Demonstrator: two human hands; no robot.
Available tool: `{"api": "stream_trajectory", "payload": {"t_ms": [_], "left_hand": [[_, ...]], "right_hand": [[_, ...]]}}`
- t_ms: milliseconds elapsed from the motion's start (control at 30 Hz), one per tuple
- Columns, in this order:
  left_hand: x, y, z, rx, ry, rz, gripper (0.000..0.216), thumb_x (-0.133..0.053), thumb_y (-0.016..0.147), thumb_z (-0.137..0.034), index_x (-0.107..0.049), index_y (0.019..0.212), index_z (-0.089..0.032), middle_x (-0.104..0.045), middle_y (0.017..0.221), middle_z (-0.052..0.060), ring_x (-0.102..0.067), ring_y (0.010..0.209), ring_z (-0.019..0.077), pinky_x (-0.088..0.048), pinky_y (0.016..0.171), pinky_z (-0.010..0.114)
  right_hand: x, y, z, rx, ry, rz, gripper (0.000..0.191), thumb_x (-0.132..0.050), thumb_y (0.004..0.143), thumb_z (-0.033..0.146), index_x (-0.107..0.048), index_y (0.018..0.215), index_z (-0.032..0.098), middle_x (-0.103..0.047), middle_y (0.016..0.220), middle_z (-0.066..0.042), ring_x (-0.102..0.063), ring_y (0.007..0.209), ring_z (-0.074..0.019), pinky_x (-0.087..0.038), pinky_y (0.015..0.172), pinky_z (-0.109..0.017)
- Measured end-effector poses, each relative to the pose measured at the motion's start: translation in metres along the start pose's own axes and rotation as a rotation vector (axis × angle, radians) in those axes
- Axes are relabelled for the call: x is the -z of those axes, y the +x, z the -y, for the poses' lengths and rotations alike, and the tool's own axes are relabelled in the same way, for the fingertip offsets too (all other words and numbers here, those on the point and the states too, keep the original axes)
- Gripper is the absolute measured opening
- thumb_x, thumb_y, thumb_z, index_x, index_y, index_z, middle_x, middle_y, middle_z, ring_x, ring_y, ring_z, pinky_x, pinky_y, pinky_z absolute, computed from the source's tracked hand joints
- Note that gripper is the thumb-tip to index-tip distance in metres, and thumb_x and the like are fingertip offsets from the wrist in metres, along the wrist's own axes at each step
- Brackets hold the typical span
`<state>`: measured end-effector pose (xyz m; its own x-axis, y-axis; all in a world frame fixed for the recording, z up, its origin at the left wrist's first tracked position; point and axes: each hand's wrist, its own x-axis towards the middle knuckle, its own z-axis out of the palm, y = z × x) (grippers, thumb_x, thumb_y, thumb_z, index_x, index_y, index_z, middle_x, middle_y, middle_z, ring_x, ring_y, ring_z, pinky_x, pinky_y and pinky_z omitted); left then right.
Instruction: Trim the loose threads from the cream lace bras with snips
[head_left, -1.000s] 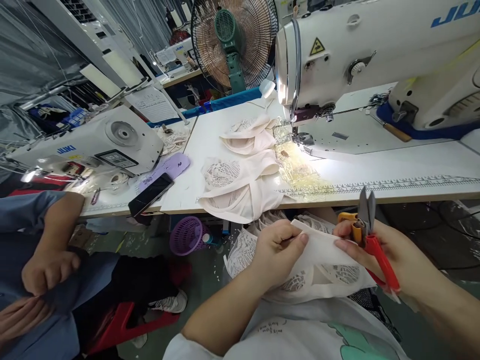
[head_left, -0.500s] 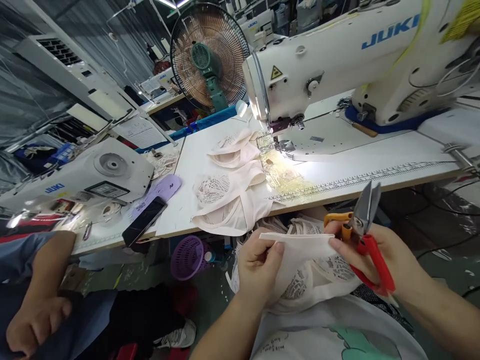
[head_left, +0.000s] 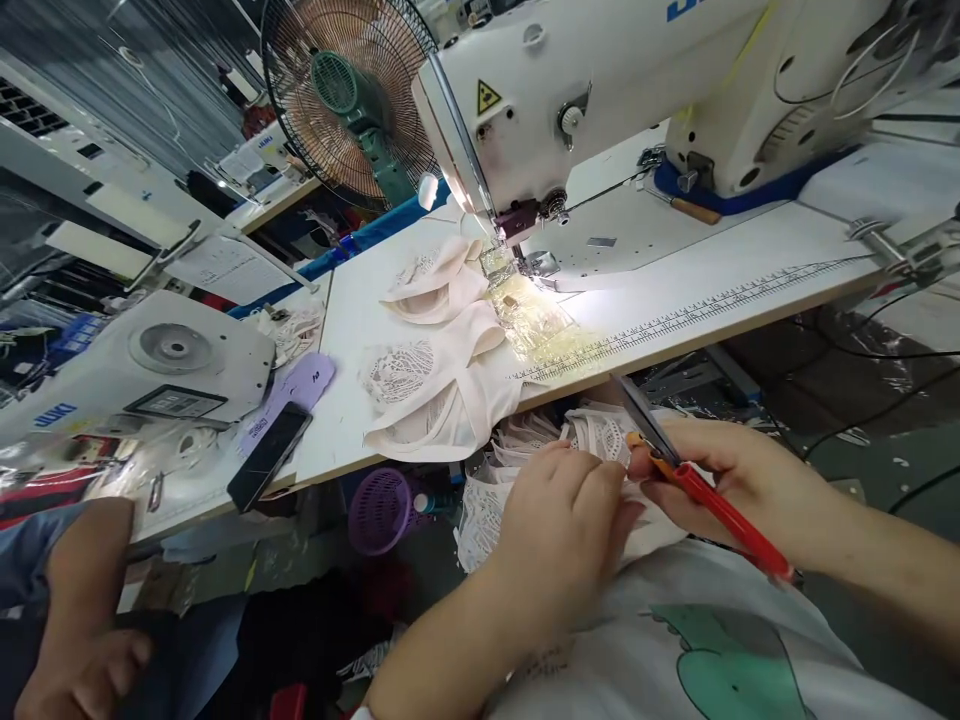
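My right hand (head_left: pixel 739 475) is wrapped around a pair of scissors (head_left: pixel 731 515) with red and orange handles. Their blades point up and left, toward the table edge. Just left of it, my left hand (head_left: pixel 559 520) is closed with its back toward me, its fingertips largely hidden. It grips a pale pink lace bra (head_left: pixel 660 532) over my lap, most of which the hands cover. More lace bras (head_left: pixel 484 510) hang in a heap below the table edge. Two pale bras lie on the tabletop, one lace-cupped bra (head_left: pixel 469 395) in front of the other bra (head_left: pixel 439 285).
A sewing machine (head_left: pixel 517 120) stands over the white table (head_left: pixel 637 300), which has a printed ruler along its front. Left are a phone (head_left: pixel 270 455), a purple pattern piece (head_left: pixel 311 380) and another machine (head_left: pixel 176 350). A co-worker's arm (head_left: pixel 90 570) is at far left; a purple basket (head_left: pixel 379 510) stands below.
My left hand has moved right, close to my right hand, and turned its back up. The scissors have swung from upright to pointing up-left. The bra's straight edge is now hidden. The view has shifted.
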<state>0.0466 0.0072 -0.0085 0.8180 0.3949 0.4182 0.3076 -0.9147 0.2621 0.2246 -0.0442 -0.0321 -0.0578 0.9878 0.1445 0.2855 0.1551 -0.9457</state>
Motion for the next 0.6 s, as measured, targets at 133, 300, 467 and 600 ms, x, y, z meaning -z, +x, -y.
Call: {"api": "stream_trajectory", "payload": {"t_ms": [133,300,467,600], "left_hand": [[-0.011,0.0,0.019,0.214,-0.34,0.065,0.014,-0.051,0.089,-0.022,-0.057,0.08,-0.015,-0.058,0.07,0.003,-0.052,0.063,0.0117,-0.04,0.055,0.023],[-0.011,-0.004,0.032,0.689,-0.982,0.163,0.023,-0.06,0.084,-0.035,-0.055,0.074,-0.015,-0.053,0.069,0.001,-0.048,0.064,0.0102,-0.038,0.06,0.023],[-0.016,-0.007,0.037,0.909,-1.127,0.109,0.03,-0.07,0.074,-0.041,-0.057,0.073,-0.014,-0.051,0.066,0.0,-0.045,0.062,0.0095,-0.035,0.057,0.021],[-0.021,-0.007,0.038,0.946,-1.074,0.121,0.026,-0.069,0.073,-0.038,-0.059,0.076,-0.014,-0.055,0.07,0.001,-0.045,0.063,0.0096,-0.035,0.057,0.021]], "right_hand": [[-0.005,-0.002,-0.011,-0.047,0.066,-0.018,0.007,-0.059,0.08,0.027,-0.061,0.083,0.02,-0.057,0.07,0.0,-0.054,0.058,-0.0143,-0.046,0.051,-0.024],[-0.015,-0.004,-0.024,-0.094,0.177,0.012,0.018,-0.066,0.079,0.035,-0.057,0.088,0.022,-0.059,0.079,-0.002,-0.056,0.068,-0.0178,-0.049,0.057,-0.028],[-0.023,-0.001,-0.027,-0.197,0.252,0.006,0.018,-0.064,0.078,0.036,-0.054,0.077,0.021,-0.049,0.061,0.003,-0.043,0.05,-0.0124,-0.038,0.044,-0.024],[-0.022,-0.003,-0.028,-0.272,0.282,0.013,0.022,-0.065,0.079,0.039,-0.054,0.074,0.02,-0.05,0.059,0.002,-0.043,0.05,-0.0124,-0.037,0.042,-0.023]]}}
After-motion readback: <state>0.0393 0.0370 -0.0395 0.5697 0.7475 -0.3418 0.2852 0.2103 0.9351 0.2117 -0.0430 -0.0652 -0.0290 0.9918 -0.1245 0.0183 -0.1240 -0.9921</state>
